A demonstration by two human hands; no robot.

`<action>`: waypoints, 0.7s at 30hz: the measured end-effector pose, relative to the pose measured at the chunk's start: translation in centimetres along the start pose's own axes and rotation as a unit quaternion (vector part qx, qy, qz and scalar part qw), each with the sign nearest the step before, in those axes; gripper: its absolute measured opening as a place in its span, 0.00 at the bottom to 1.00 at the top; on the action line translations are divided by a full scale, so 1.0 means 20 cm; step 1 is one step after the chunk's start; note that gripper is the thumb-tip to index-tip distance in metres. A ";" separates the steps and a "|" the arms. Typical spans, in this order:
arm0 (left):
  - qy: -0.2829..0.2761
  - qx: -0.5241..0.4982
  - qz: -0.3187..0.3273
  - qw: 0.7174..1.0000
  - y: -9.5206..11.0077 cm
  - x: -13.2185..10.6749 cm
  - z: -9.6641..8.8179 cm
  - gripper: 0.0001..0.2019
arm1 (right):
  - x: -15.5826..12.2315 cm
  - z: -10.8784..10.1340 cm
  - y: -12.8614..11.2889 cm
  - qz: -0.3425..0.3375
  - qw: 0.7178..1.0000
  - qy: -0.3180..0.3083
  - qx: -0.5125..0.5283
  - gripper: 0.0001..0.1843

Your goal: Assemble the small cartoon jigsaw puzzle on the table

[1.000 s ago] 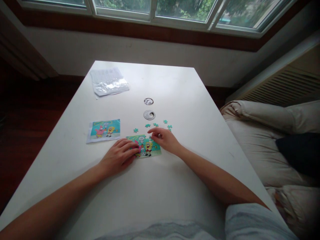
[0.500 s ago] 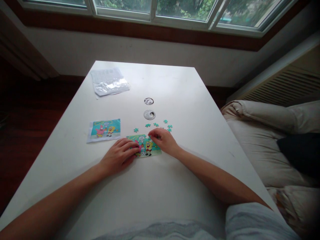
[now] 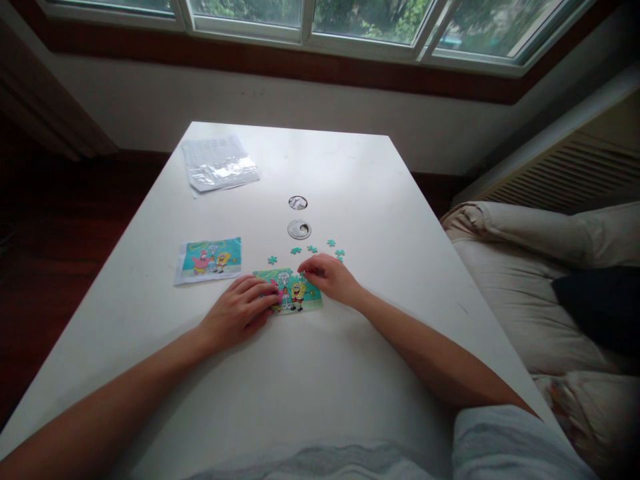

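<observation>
— Jigsaw puzzle point(image 3: 295, 295): where was it, and what were your hands doing?

— It lay flat on the white table point(image 3: 325, 380), just in front of me, between my two hands. My left hand point(image 3: 239, 313) rested open, palm down, its fingers point(image 3: 263, 297) spread over the puzzle's left end. My right hand point(image 3: 331, 279) curled at the upper right corner with its fingertips drawn together. I could not tell whether they pinched a piece. Just beyond lay loose teal pieces point(image 3: 313, 251), and a reference picture point(image 3: 209, 260) sat to the left, apart.

— How did you judge it would handle?

— Light, thin card, I thought: stiff piece by piece but weak at the joints, so lifting it whole would likely break it apart. It looked apt to slide on the smooth table. Pressing it flat seemed the safe hold, and pinching a single piece by its edges.

— Which way did it point?

— Its long axis ran left to right, roughly parallel to the table's near edge. The cartoon figures stood upright to me, heads toward the window point(image 3: 350, 20).
</observation>
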State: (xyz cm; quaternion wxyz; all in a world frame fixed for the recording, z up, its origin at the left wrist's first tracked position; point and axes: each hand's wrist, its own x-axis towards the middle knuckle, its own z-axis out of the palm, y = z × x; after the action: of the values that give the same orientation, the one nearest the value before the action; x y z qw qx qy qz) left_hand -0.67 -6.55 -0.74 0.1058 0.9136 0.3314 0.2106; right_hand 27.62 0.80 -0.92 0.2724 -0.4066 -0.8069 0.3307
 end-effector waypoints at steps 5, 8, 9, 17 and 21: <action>0.002 0.006 0.000 1.000 0.00 0.00 0.00 0.18 | 0.00 0.00 0.00 -0.041 0.998 -0.013 -0.044 0.12; 0.001 0.006 0.001 1.000 0.00 0.00 0.00 0.18 | 0.00 0.00 0.00 -0.060 0.995 -0.009 -0.081 0.11; 0.000 0.008 0.002 1.000 0.00 0.00 0.00 0.18 | 0.00 0.00 0.00 -0.065 0.994 -0.008 -0.092 0.11; -0.004 0.012 0.005 1.000 0.00 0.00 0.00 0.18 | -0.01 0.01 0.01 -0.088 0.987 -0.015 -0.137 0.10; -0.010 0.014 0.004 1.000 0.00 0.00 0.00 0.17 | 0.00 -0.04 0.01 -0.119 0.986 -0.021 -0.115 0.10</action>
State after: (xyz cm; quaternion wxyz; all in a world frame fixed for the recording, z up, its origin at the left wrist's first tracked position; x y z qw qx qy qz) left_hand -0.65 -6.62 -0.75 0.0952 0.9183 0.3298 0.1973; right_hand 28.27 1.07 -0.65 0.2441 -0.3287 -0.8880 0.2096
